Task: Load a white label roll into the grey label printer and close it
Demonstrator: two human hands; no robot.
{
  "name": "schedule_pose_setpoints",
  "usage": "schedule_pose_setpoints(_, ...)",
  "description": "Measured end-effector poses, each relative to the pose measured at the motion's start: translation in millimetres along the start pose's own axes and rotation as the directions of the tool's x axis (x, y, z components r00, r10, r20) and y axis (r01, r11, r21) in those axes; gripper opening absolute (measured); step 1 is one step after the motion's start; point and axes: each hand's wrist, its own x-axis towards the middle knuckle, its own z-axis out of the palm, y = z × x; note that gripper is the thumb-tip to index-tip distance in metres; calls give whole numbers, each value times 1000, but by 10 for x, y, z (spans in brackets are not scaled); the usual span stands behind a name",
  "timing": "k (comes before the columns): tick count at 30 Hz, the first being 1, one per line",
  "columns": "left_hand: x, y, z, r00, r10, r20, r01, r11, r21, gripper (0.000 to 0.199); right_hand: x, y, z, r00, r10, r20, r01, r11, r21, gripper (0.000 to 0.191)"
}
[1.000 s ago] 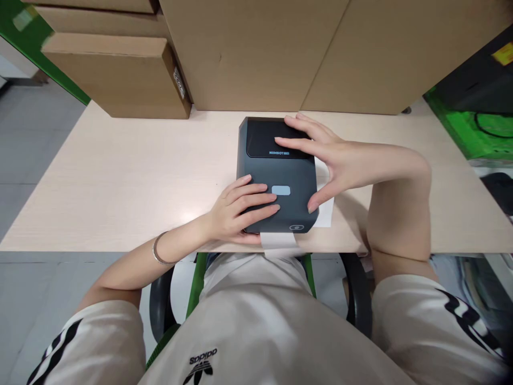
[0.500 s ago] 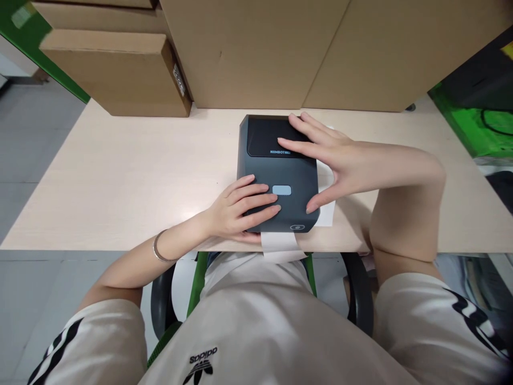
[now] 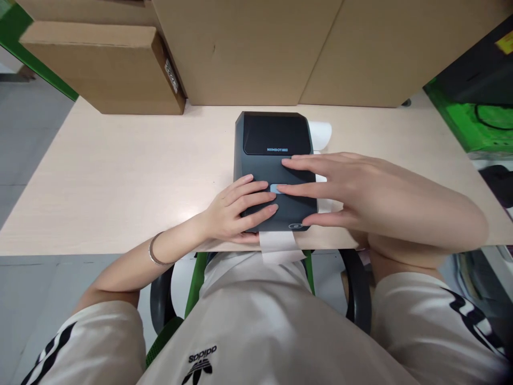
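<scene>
A dark label printer (image 3: 264, 167) with a glossy black panel stands on the table near its front edge. White paper (image 3: 280, 247) hangs out of its front, over the table edge. More white paper (image 3: 319, 135) shows behind its right side. My left hand (image 3: 240, 208) lies over the printer's front left part, fingers spread on top, thumb low at the front edge. My right hand (image 3: 334, 187) reaches over from the right with fingers apart, one fingertip at the light blue button (image 3: 273, 188).
Large cardboard boxes (image 3: 248, 53) stand along the back of the table (image 3: 120, 176). A smaller carton (image 3: 100, 69) sits at the back left. Green material with a black cable (image 3: 491, 125) lies at the right. Chair armrests flank my body.
My right hand has moved toward me, from the black panel to the button area, uncovering the panel and the paper behind. My left hand stays on the printer.
</scene>
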Motion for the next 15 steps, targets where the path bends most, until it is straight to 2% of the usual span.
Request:
schedule_pose_setpoints(5,46,28,-24,1000,0,-3,0,1000,-15,53,18,27,23,1000,-20,-6,20,1000,11,52)
schedule_pose_setpoints(10,48,37,-31,994,-51,101,56,997,-46,57,42,88,70,997,-68,-31,69,997,30,53)
schedule_pose_setpoints(15,89,43,-29,999,-27,20,29,994,-107,61,51,99,92,995,-93,-33,92,995,-25,52)
